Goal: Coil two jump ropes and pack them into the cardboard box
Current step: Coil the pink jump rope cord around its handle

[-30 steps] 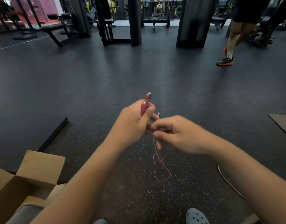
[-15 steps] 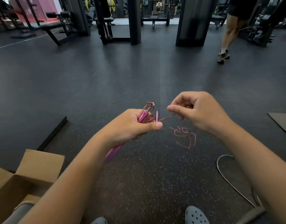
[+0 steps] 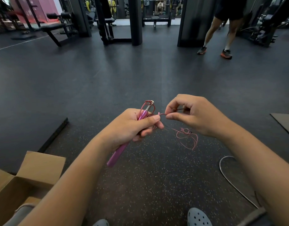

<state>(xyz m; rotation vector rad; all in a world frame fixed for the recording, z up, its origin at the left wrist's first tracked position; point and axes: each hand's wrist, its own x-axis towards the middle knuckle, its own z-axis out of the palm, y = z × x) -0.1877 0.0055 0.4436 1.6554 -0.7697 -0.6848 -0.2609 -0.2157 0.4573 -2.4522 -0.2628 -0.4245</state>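
My left hand (image 3: pixel 134 126) grips the pink handle of a jump rope (image 3: pixel 118 152), its metal tip pointing up and away, with loops of thin pink cord gathered against it. My right hand (image 3: pixel 192 115) pinches the pink cord just right of my left thumb. A tangle of the same pink cord (image 3: pixel 187 137) hangs below my right hand. A second rope, a thin grey cable (image 3: pixel 228 178), lies curved on the floor at the right. The open cardboard box (image 3: pixel 31 178) stands at the lower left, partly behind my left forearm.
Dark speckled rubber gym floor all round. A black strip (image 3: pixel 54 136) lies on the floor left of my hands. A person's legs (image 3: pixel 220 38) stand at the back right near weight machines and benches. My grey clogs (image 3: pixel 197 217) show at the bottom edge.
My right hand drew the cord out to the right and up, away from my left hand. The hanging tangle swung right. The handle now tilts more towards me. The person behind walked on.
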